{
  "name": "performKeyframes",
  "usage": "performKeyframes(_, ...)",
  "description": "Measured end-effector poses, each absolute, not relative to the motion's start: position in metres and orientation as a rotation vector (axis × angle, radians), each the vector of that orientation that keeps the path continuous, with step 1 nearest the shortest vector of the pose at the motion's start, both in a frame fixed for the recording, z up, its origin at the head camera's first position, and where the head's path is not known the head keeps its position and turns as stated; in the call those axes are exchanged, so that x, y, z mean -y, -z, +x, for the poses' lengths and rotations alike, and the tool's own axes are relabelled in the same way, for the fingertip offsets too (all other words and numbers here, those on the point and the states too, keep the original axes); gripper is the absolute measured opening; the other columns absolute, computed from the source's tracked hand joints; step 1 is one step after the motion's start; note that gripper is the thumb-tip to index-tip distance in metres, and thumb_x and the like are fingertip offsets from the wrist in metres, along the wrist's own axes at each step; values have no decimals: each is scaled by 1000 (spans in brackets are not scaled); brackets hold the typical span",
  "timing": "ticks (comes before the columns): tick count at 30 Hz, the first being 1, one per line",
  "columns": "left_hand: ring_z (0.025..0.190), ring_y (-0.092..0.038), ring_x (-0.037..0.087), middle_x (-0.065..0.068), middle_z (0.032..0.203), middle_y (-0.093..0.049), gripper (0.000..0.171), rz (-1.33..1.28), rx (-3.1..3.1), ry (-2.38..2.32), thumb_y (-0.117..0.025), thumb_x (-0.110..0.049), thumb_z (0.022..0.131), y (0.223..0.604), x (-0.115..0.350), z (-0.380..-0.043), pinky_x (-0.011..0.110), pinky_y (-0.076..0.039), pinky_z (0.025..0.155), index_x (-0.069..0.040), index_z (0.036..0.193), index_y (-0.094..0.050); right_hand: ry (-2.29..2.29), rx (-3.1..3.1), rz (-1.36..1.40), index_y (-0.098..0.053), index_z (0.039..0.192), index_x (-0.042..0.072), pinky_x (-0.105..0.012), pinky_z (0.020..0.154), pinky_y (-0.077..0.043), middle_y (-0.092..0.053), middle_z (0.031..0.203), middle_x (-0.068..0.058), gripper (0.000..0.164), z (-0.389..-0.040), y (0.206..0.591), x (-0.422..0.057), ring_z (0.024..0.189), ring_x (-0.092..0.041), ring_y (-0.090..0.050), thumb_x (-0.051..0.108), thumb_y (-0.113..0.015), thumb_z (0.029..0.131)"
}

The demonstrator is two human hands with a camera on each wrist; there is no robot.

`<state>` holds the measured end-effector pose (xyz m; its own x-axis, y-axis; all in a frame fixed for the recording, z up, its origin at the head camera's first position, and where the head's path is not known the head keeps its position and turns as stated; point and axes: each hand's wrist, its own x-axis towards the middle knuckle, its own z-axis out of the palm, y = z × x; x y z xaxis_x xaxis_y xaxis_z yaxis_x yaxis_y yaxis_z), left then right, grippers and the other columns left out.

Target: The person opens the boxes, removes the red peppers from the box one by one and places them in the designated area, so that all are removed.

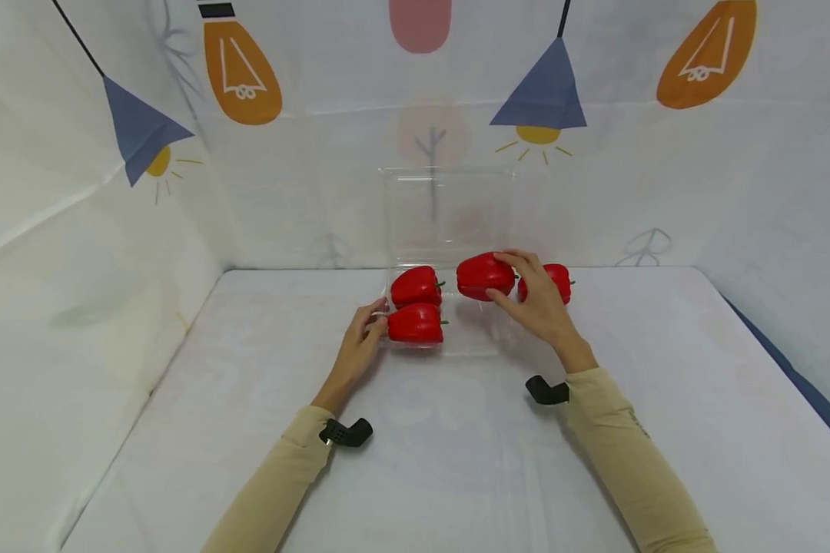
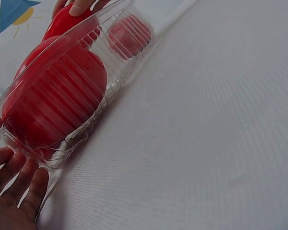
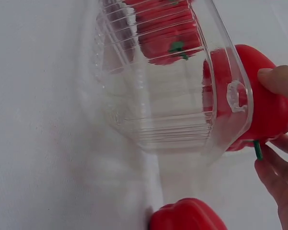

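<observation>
My right hand (image 1: 536,303) holds a red bell pepper (image 1: 484,275) between thumb and fingers, above the right half of a clear plastic clamshell container (image 1: 480,342). In the right wrist view, that pepper (image 3: 266,103) overlaps the container's rim, its green stem toward the fingers. My left hand (image 1: 360,342) grips the container's left edge; in the left wrist view its fingers (image 2: 34,191) lie against the outer wall. Two bell peppers, a rear one (image 1: 415,286) and a front one (image 1: 415,323), lie side by side in the container's left half.
Another red bell pepper (image 1: 557,283) lies on the white table (image 1: 456,461) right of the container, partly hidden behind my right hand. The container's raised clear lid (image 1: 449,207) stands against the printed cloth backdrop (image 1: 332,153).
</observation>
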<state>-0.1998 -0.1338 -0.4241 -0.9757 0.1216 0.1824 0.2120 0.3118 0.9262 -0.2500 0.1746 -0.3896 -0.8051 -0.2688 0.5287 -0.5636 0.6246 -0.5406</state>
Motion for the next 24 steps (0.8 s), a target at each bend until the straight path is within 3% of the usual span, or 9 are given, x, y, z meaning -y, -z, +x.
performKeyframes(9,124,-49,33,21,134,-46,43,-357,2455,1791,-45,-11,99,423,134,-202,47,-44,101,1,140,-40,-1049,2439,634,-49,135,16,-53,86,-52,-44,138,-10,66,-250,382,-180,123,-28,-46,16,-78,76)
performKeyframes(18,124,-48,34,22,133,-46,43,-348,2455,1808,-45,-9,99,424,134,-201,47,-44,101,1,140,-40,-1093,2410,604,-50,135,18,-50,89,-51,-44,139,-8,60,-251,379,-191,124,-26,-46,17,-75,80)
performKeyframes(21,123,-49,33,22,134,-46,43,-356,2457,1804,-44,-9,99,424,134,-201,41,-47,99,2,140,-40,-1092,2412,609,-49,135,18,-50,88,-52,-44,140,-8,61,-252,378,-194,124,-26,-46,17,-75,80)
performKeyframes(24,123,-49,33,22,134,-45,43,-361,2458,1816,-44,-9,99,423,133,-201,26,-49,94,2,140,-40,-1088,2410,615,-49,135,17,-50,88,-52,-44,139,-8,61,-253,378,-198,123,-27,-46,15,-75,80)
